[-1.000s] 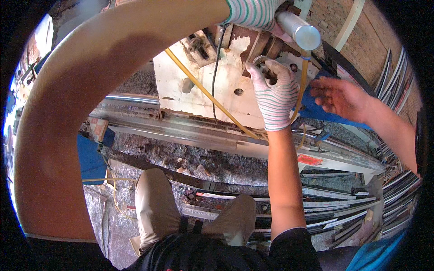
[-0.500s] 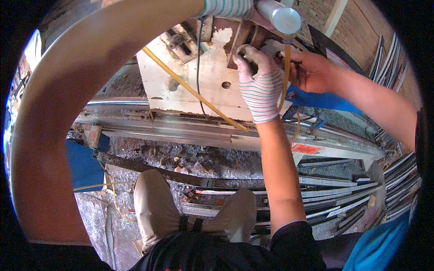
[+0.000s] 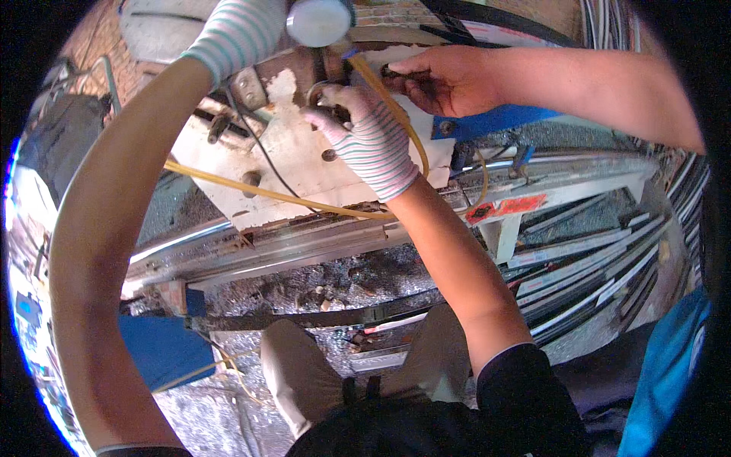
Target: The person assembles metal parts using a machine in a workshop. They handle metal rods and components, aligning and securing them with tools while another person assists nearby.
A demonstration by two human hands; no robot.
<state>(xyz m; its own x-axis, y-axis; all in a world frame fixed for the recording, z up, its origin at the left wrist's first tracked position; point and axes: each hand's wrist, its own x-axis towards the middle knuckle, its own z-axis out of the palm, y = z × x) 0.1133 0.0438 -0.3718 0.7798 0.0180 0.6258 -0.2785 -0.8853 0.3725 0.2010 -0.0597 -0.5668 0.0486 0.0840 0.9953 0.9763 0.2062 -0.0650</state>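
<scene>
My left hand [image 3: 247, 34], in a striped knit glove, reaches up beside a silvery cylinder [image 3: 318, 24] with a pale round end. Its fingers are hidden behind the cylinder and the top edge. Lower down, my right hand [image 3: 371, 145], in a similar glove with darkened fingertips, curls thumb and fingers round something dark in front of a rusty brown part of the machine. What it grips cannot be made out. Under both hands lies a chipped, off-white metal plate [image 3: 285, 164] with round holes. A yellow hose [image 3: 403, 126] runs down past my right hand.
From the right, a co-worker's bare, blackened hand [image 3: 442, 80] pinches something small and dark close to my right hand. A thin black cable [image 3: 263, 148] crosses the plate. Long metal rails [image 3: 304, 247] lie in front. Strips of profile [image 3: 586, 263] are piled at right.
The view has shifted, so the plate, cylinder and both my hands appear further left. The co-worker's hand now shows further apart from my right hand. My right hand stays curled.
</scene>
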